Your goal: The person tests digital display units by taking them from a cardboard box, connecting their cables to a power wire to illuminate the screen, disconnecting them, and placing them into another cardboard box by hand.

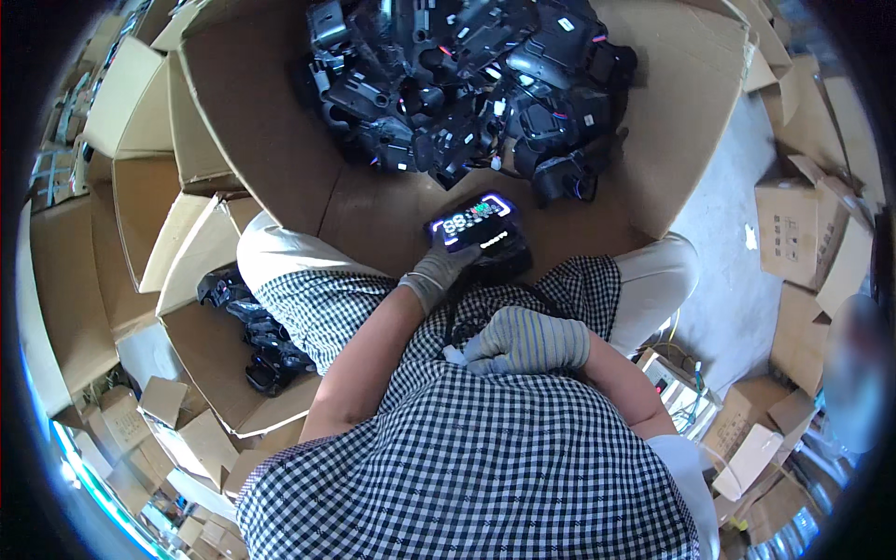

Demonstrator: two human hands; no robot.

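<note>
Grey-gloved left hand [437, 273]: fingers closed round lit black display unit [474, 227], held over lap before large cardboard box [280, 140] of black units [467, 75]. Striped-gloved right hand [525, 341]: fingers curled narrow at black cable [452, 317] on checked apron; grasp unclear. Best kept screen-up, cable slack.
</note>
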